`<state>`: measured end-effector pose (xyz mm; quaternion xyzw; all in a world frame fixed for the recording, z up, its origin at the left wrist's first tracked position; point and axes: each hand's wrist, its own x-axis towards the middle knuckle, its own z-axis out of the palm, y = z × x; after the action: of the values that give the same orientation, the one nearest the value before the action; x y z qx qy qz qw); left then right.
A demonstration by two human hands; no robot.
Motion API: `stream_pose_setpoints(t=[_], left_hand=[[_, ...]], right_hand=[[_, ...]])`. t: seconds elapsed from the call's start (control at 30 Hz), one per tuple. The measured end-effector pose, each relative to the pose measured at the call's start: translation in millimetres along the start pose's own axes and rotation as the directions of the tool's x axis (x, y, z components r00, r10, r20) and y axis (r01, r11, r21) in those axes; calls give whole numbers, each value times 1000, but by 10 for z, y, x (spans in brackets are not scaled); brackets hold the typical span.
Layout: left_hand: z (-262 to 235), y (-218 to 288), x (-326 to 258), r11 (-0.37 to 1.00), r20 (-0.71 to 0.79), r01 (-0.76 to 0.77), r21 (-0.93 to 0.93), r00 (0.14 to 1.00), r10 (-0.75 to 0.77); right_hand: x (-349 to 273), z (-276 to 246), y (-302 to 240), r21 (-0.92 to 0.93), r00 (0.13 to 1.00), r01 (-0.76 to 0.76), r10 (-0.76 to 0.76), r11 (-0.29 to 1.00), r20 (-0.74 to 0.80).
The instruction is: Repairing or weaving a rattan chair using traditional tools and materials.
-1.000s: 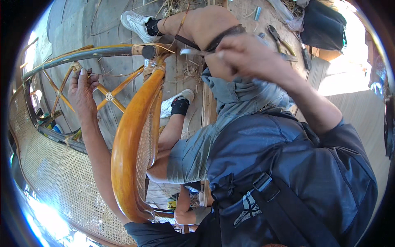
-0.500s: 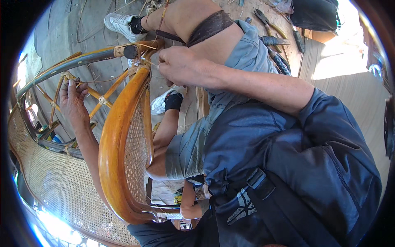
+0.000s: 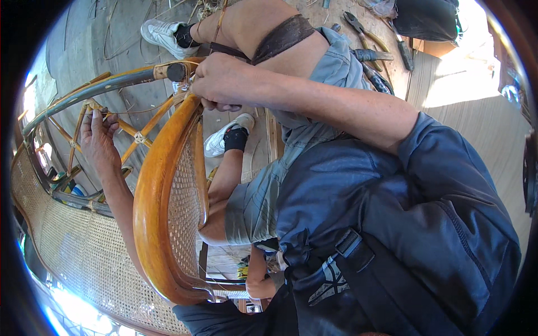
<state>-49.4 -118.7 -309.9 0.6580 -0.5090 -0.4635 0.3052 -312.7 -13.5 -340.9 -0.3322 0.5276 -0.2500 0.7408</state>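
Note:
A rattan chair frame with a glossy orange-brown curved arm (image 3: 151, 196) stands on my left. At the arm's upper end, thin cane is wrapped round a joint (image 3: 180, 96) beside a dark capped pole end (image 3: 177, 71). My right hand (image 3: 230, 83) is closed against this joint, its fingertips pinching the cane binding, partly hidden by the hand itself. My left hand (image 3: 102, 140) reaches behind the arm, thumb and fingers pinched on a thin cane strip (image 3: 137, 112) that stretches toward the joint. Close to those fingers are crossed rattan struts (image 3: 140, 136) with pale bindings.
Woven cane panels (image 3: 92, 252) spread along the lower left. Pliers (image 3: 364, 36), a hammer (image 3: 372, 55) and a dark-handled tool (image 3: 406, 55) lie on the boards beyond my right arm. A black bag (image 3: 428, 19) sits at the upper right. Another person's arm (image 3: 259, 274) shows below.
My right hand has moved left and slightly up, from beside the joint onto it. My left hand has stayed nearly in place, still pinching the strip.

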Motion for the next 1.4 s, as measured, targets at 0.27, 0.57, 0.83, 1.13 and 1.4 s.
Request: stream_pose_setpoints(t=[0.27, 0.57, 0.83, 1.13, 1.4], left_hand=[[20, -72, 26, 999, 16, -3, -32, 1000, 4], [1, -56, 58, 999, 37, -25, -22, 999, 25], [-39, -22, 40, 1000, 12, -8, -23, 1000, 8], [76, 11, 55, 999, 36, -11, -32, 999, 12], [32, -41, 68, 998, 11, 0, -65, 1000, 1]], right_hand=[[-18, -33, 65, 87, 999, -53, 52, 995, 10], [70, -216, -372, -125, 991, -17, 33, 992, 127], [-13, -262, -347, -361, 994, -1, 41, 933, 104], [62, -276, -462, -819, 970, 206, -224, 536, 98], [-637, -1305, -966, -890, 834, 101, -526, 445, -168]])
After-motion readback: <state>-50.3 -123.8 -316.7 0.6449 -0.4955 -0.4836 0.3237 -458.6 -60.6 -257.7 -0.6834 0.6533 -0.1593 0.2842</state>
